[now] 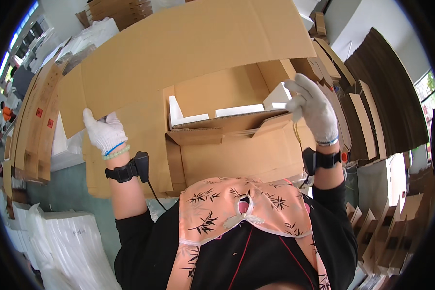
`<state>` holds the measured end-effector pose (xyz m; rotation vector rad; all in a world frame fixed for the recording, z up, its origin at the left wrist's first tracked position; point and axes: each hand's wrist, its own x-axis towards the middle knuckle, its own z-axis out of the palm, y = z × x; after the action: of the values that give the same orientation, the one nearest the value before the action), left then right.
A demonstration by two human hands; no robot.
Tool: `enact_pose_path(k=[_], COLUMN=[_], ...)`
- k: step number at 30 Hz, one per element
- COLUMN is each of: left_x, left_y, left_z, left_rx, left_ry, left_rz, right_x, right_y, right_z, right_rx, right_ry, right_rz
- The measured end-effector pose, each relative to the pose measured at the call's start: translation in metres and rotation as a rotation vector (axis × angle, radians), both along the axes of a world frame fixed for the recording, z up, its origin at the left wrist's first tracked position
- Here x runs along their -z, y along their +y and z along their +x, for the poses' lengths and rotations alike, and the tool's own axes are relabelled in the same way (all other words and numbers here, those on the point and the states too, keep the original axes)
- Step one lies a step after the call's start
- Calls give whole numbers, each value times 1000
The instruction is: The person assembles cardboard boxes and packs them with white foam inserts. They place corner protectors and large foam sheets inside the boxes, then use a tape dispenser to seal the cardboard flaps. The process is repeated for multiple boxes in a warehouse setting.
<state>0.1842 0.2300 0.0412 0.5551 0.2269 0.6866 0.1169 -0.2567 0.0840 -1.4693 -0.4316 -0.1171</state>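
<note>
A large brown cardboard sheet (188, 53) slants across the upper middle, over an open cardboard box (217, 162). My left hand (105, 133), in a white glove, grips the lower left edge of the sheet, thumb on top and fingertips partly hidden. White foam pieces (239, 110) line the near inner side of the box. Above the box's right end is my gloved right hand (316, 108), its bent fingers and thumb apart, close to a white foam corner block (278, 96). A thin yellowish strand (296, 129) hangs below that hand; whether it is held is unclear.
Stacked flat cardboard (34, 121) stands at the left, with white wrapped material (67, 246) below it. Dark corrugated sheets (389, 92) and folded cartons (367, 121) lean at the right. More cardboard pieces (391, 232) stand at the lower right.
</note>
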Motion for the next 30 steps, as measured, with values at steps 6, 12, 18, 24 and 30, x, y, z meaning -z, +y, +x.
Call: enact_pose_path(k=[6, 12, 18, 24, 30], left_x=[-1, 6, 13, 6, -48], left_y=[-49, -57, -62, -59, -105], left_z=[-2, -11, 3, 34, 42], left_rx=[57, 87, 15, 28, 602], left_ry=[28, 81, 200, 109, 338], left_rz=[-5, 5, 565, 1467, 1516], right_x=[6, 3, 19, 29, 43], right_y=[31, 10, -1, -35, -94], right_z=[28, 38, 56, 81, 114], right_rx=[82, 322, 811, 710, 308], right_ry=[-96, 50, -47, 132, 466], right_rz=[261, 398, -335, -894, -1001])
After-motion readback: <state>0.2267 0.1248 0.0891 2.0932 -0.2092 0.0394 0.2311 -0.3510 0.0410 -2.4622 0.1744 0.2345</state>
